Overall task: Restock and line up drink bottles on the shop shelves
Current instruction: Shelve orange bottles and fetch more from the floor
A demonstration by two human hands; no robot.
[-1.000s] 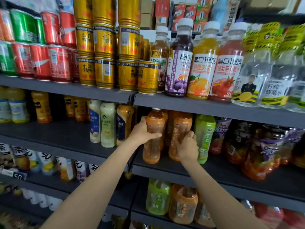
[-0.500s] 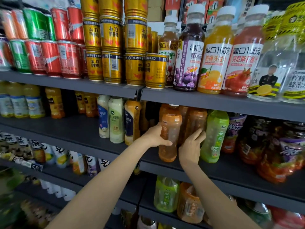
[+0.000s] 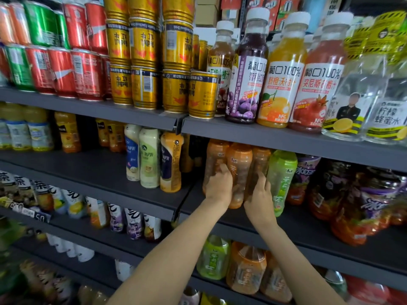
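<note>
Three orange tea bottles stand close together on the middle dark grey shelf (image 3: pixel 304 225). The front orange bottle (image 3: pixel 240 164) stands nearest the shelf edge, between my two hands. My left hand (image 3: pixel 219 187) grips it from the left, thumb on its front, and hides the lower part of the left orange bottle (image 3: pixel 214 155). My right hand (image 3: pixel 259 197) lies against its right side with fingers stretched up onto the right orange bottle (image 3: pixel 261 157). A green tea bottle (image 3: pixel 283 177) stands just right of my right hand.
Milk-tea bottles (image 3: pixel 149 159) stand left of the orange ones, beyond a bare stretch of shelf. Purple and red drinks (image 3: pixel 361 205) crowd the right. Gold cans (image 3: pixel 176 89) and juice bottles (image 3: pixel 279 84) fill the shelf above; more green and orange bottles (image 3: pixel 244 267) stand below.
The front orange bottle has gone from the shelf edge back in among the other orange bottles. Both hands followed it inward, and the view shifted closer and to the left.
</note>
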